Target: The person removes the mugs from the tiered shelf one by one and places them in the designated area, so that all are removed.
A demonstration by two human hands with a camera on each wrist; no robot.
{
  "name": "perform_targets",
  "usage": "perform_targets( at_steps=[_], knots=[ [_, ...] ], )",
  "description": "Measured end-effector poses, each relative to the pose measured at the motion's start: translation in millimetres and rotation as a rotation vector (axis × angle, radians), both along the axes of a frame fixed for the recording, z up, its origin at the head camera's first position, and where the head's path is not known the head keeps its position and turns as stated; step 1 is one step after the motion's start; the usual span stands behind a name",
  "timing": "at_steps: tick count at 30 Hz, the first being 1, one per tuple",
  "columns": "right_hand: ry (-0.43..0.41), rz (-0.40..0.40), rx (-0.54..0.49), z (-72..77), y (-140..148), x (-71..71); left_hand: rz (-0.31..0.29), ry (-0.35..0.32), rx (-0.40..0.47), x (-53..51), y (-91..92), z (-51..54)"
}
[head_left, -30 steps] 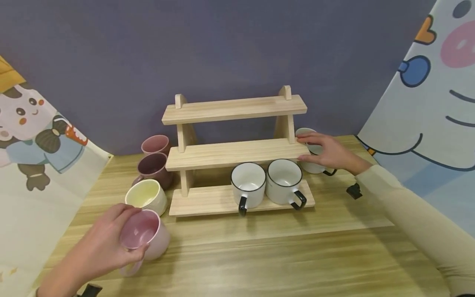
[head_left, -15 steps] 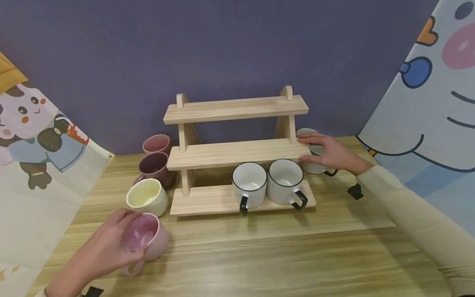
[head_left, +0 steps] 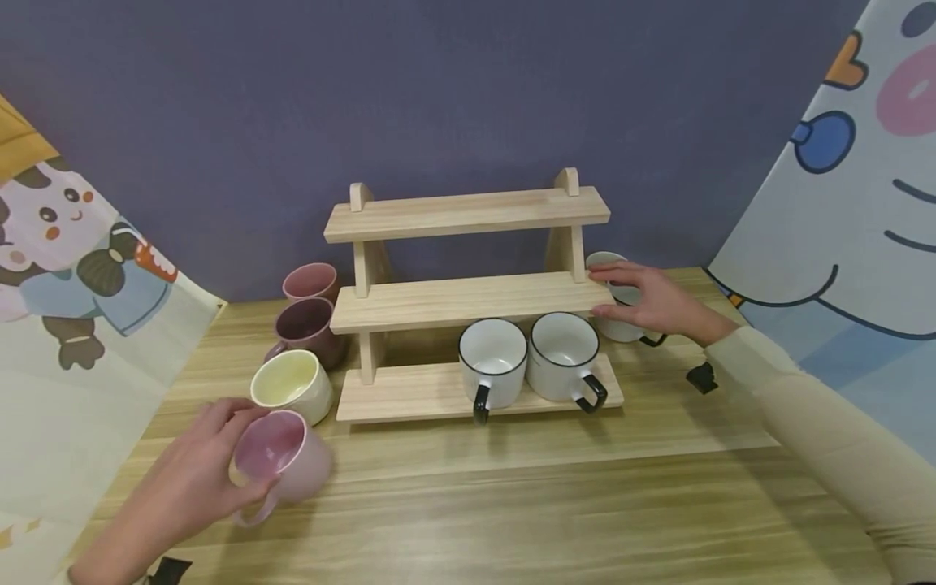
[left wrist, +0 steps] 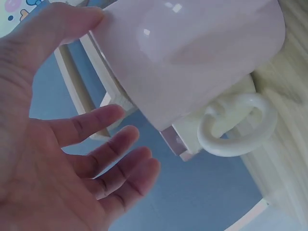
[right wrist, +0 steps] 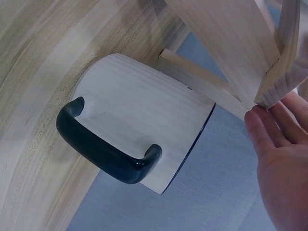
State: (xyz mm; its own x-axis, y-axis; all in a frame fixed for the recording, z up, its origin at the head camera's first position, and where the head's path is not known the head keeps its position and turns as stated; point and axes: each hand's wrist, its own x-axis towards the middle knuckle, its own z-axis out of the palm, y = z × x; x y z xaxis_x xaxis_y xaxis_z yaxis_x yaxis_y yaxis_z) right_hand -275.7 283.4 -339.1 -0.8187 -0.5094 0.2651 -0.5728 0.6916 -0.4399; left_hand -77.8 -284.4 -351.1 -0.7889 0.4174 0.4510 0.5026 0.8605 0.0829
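My left hand [head_left: 193,475] holds a pale pink mug [head_left: 310,467] by its rim at the front left, its opening tilted towards the palm. In the left wrist view the thumb [left wrist: 79,21] meets the rim, while the other fingers spread beside it; their contact is unclear. The mug's ring handle [left wrist: 236,147] is free. My right hand [head_left: 651,302] grips the right end of the middle board of a three-tier wooden shelf [head_left: 461,302]. Two white mugs with black rims and handles, one left [head_left: 491,357] and one right [head_left: 561,357], stand on the bottom board.
Left of the shelf, a cream mug [head_left: 292,390], a dark purple mug [head_left: 310,329] and a rose mug [head_left: 310,280] stand in a row. More white mugs [right wrist: 139,115] stand right of the shelf, partly behind my right hand. A blue-grey backdrop [head_left: 468,97] closes the back.
My left hand has shifted slightly left with the pink mug, which tilts a little more and is blurred. The right hand stays on the shelf end.
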Motion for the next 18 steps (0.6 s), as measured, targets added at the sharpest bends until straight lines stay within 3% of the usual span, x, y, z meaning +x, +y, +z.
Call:
perform_targets(
  at_steps=[12,18],
  knots=[
    [0.004,-0.004,-0.005,-0.6,-0.5,2.0,0.005,0.006,-0.029,-7.7,-6.6,1.6],
    [0.002,0.018,-0.014,1.0,-2.0,4.9,-0.059,0.012,-0.029,-17.6,-0.4,14.5]
  ],
)
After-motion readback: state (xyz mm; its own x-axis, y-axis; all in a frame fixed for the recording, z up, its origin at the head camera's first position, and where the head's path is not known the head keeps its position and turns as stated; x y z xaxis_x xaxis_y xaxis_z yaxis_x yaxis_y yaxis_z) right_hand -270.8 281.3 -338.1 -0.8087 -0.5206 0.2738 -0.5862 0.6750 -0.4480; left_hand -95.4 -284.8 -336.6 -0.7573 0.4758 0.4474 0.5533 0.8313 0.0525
